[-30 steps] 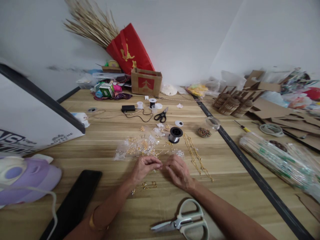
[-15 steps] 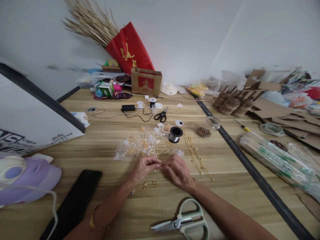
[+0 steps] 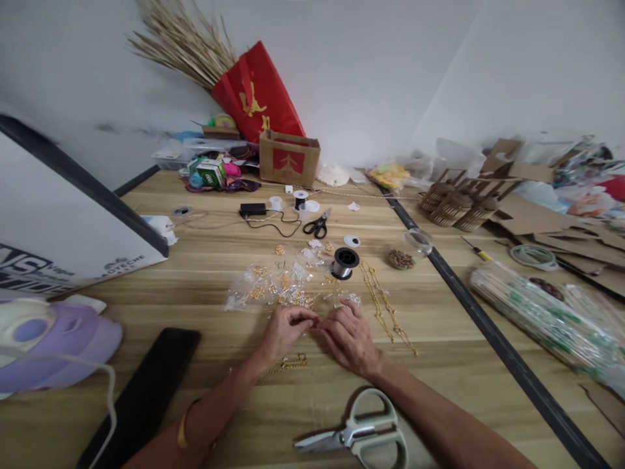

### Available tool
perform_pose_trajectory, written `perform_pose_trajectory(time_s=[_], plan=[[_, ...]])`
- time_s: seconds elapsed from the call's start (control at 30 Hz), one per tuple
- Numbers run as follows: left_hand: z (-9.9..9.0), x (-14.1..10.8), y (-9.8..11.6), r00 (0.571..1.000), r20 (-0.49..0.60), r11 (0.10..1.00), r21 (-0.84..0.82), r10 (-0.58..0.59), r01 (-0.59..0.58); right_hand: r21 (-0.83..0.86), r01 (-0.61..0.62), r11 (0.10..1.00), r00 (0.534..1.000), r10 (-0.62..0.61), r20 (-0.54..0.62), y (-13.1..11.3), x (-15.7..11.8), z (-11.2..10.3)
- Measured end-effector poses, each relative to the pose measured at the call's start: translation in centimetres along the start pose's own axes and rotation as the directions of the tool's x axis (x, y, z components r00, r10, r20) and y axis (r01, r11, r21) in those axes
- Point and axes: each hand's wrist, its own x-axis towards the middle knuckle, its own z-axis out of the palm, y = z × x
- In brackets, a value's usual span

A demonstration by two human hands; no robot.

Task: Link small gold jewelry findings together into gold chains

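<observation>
My left hand (image 3: 288,331) and my right hand (image 3: 350,335) meet fingertip to fingertip just above the wooden table. Both are pinched closed, and whatever lies between the fingertips is too small to make out. Just beyond them lie small bags of gold and silver jewelry findings (image 3: 280,283). A spool of thin wire (image 3: 344,262) stands behind my right hand, with a long gold chain (image 3: 383,299) to its right. A short gold chain (image 3: 291,363) rests under my left wrist. Nearer me, scissors with pale handles (image 3: 364,430) lie between my forearms.
A black phone (image 3: 146,391) and a purple device (image 3: 63,345) with a white cord are at left. Black scissors (image 3: 317,225), a jar of beads (image 3: 401,258) and a paper bag (image 3: 289,159) stand farther back. Packaged sticks (image 3: 541,326) lie at right.
My left hand has shifted slightly, with its wrist now over part of the short gold chain. My right index finger is raised a little. The view has tilted slightly.
</observation>
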Motion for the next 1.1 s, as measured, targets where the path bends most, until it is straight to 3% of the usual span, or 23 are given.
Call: perform_pose_trajectory(time_s=[0.8, 1.1], plan=[[0.38, -0.45, -0.86, 0.976, -0.037, 0.943, 0.268, 0.217, -0.199, -0.057, -0.023, 0.998, 0.999, 0.026, 0.040, -0.07, 0.09, 0.18], [0.33, -0.55, -0.59, 0.970, -0.017, 0.927, 0.299, 0.242, -0.226, -0.063, -0.029, 0.998, 0.999, 0.031, 0.037, -0.19, 0.26, 0.15]])
